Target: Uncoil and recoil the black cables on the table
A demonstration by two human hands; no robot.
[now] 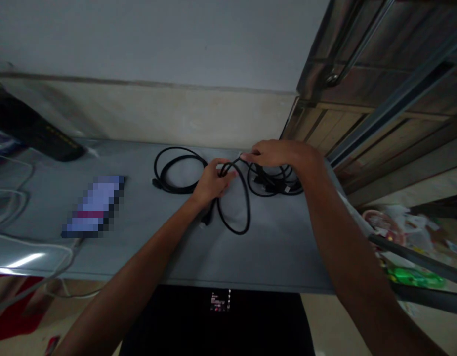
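your left hand, at the center of the frame, is closed on the looped black cable, whose loop hangs just right of and below those fingers. your right hand, right of center, pinches a strand of it between narrowed fingertips. beside your left hand lies a coiled black cable; below your right, a black cable bundle. a pixelated phone rests farther left on the gray table.

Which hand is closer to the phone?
Left. The left hand is right of the phone; the right hand is farther right, beyond the left one and nearer the wall.
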